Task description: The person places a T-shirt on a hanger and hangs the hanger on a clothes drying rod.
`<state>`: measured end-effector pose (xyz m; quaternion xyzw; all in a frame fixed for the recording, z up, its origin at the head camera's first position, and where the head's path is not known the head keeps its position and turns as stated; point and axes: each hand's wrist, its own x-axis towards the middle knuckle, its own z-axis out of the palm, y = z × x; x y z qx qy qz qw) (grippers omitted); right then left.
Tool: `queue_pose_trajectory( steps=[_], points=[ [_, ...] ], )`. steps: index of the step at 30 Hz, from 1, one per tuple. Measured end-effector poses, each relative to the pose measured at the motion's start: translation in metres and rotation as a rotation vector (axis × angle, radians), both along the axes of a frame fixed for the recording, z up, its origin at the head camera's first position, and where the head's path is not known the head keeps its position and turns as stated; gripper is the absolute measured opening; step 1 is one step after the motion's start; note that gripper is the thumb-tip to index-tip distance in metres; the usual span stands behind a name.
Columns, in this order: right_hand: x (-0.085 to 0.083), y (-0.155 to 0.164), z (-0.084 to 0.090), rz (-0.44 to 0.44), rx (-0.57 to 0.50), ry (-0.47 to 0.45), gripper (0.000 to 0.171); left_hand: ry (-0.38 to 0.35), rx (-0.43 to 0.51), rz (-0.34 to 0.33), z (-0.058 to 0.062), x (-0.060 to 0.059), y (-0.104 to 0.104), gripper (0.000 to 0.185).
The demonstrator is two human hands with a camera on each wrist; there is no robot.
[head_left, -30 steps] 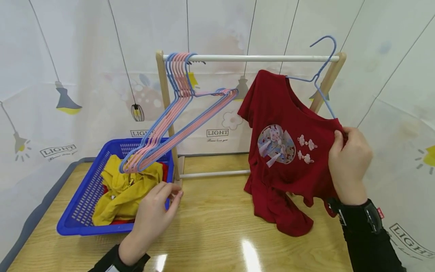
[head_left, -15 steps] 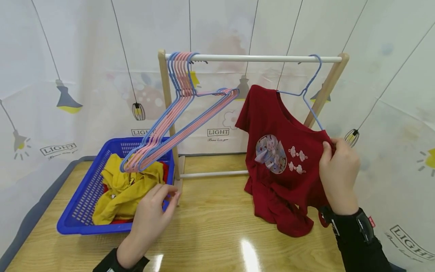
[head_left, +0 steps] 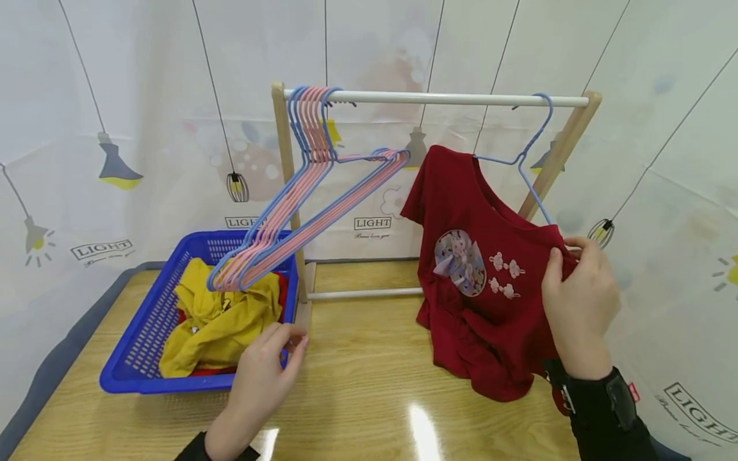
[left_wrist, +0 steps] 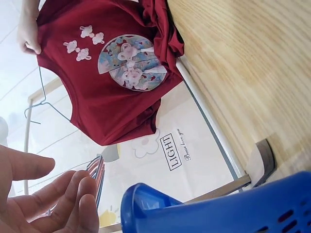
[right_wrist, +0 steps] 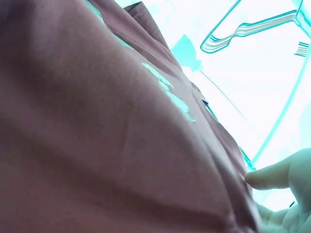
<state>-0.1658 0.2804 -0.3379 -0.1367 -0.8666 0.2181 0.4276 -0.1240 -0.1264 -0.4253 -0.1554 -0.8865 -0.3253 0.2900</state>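
Note:
A dark red T-shirt (head_left: 490, 307) with a round picture patch and small pale bears hangs on a blue hanger (head_left: 521, 157). The hanger's hook is over the white rail (head_left: 438, 98) near its right end. My right hand (head_left: 582, 307) pinches the shirt's shoulder, thumb in front and fingers behind. In the right wrist view, the thumb (right_wrist: 272, 177) touches the cloth, which fills much of that view. My left hand (head_left: 259, 384) holds nothing, fingers loosely bent, beside the near right corner of the blue basket (head_left: 132, 333).
Several blue and pink hangers (head_left: 314, 173) hang bunched at the rail's left end, slanting over the basket. Inside the basket lie a yellow garment (head_left: 219, 326) and some red cloth. A wooden-legged rack stands on the wood-grain table (head_left: 357, 384), against a lamp-printed backdrop.
My right hand has lowered the T-shirt and hanger, and the hook now rests over the rail instead of standing above it. My left hand has hardly moved.

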Motion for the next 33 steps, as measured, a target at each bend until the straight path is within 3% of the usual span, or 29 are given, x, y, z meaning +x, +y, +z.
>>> queue_pose_trajectory(
  steps=[6,12,17,24,30,33],
  points=[
    [0.000,-0.006,-0.002,0.020,0.016,0.043,0.047,-0.013,0.025,0.014,-0.006,0.006,-0.001,0.009],
    [-0.017,-0.018,-0.015,0.072,0.083,0.233,0.051,0.010,0.050,0.028,-0.012,0.013,-0.004,0.014],
    [-0.034,-0.050,-0.020,0.202,0.133,0.348,0.043,0.034,0.057,0.057,-0.019,0.020,-0.008,0.016],
    [-0.064,-0.120,-0.019,0.491,0.115,0.310,0.031,0.023,0.082,0.108,-0.024,0.027,-0.015,0.016],
    [-0.089,-0.189,-0.014,0.659,0.078,0.255,0.024,-0.002,0.108,0.153,-0.025,0.032,-0.022,0.012],
    [-0.095,-0.219,-0.009,0.764,0.005,0.198,0.024,0.011,0.105,0.159,-0.026,0.032,-0.026,0.013]
  ],
)
